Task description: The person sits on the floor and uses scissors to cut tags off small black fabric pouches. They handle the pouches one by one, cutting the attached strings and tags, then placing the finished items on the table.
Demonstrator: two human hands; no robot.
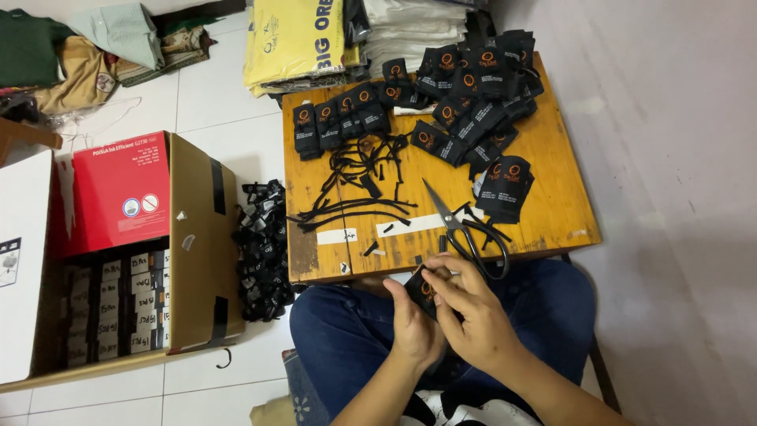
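My left hand (412, 325) and my right hand (471, 309) meet just below the near edge of a small wooden table (544, 142), over my lap in blue jeans. Together they hold a black card tag (424, 292) with an orange mark; the right fingers cover much of it. Black-handled scissors (465, 229) lie open on the table just beyond my hands. Several more black tags (465, 102) are spread over the table's far part, and black strings (355, 185) lie at its left middle.
A cardboard box (197, 237) with rows of small packs and a red carton (118, 189) stands at left. A heap of finished black tags (260, 252) lies on the tiled floor between box and table. Stacked bags (296, 35) and clothes sit behind.
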